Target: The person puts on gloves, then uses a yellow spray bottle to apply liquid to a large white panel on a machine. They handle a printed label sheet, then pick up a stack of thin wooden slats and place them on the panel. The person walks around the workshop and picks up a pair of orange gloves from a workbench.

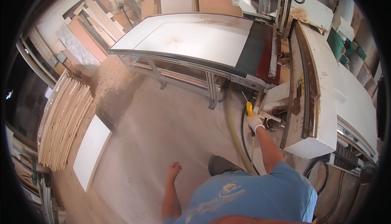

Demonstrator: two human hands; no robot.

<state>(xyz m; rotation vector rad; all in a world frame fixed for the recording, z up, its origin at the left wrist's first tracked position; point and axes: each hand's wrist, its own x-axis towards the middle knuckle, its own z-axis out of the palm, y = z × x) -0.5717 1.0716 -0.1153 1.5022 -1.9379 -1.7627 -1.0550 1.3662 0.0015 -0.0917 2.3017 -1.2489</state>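
Note:
My right hand (pixel 255 122), in a pale work glove, is closed around a yellow air blow gun (pixel 249 108). Its thin nozzle points up and to the left, toward the near edge of the machine table. Down from the gun runs a slim hose (pixel 252 150). My left hand (pixel 174 171), bare, hangs low over the floor with its fingers curled in; nothing shows in it. A large white panel (pixel 191 40) lies flat on the machine table (pixel 175 56), beyond both hands.
Right of my right arm stands a long white machine body (pixel 317 130) with dusty rails. A thick hose (pixel 234 134) crosses the floor near my shoe (pixel 223 165). On the left are a stack of boards (pixel 65 118) and a white board (pixel 93 150). More sheets lean at the back.

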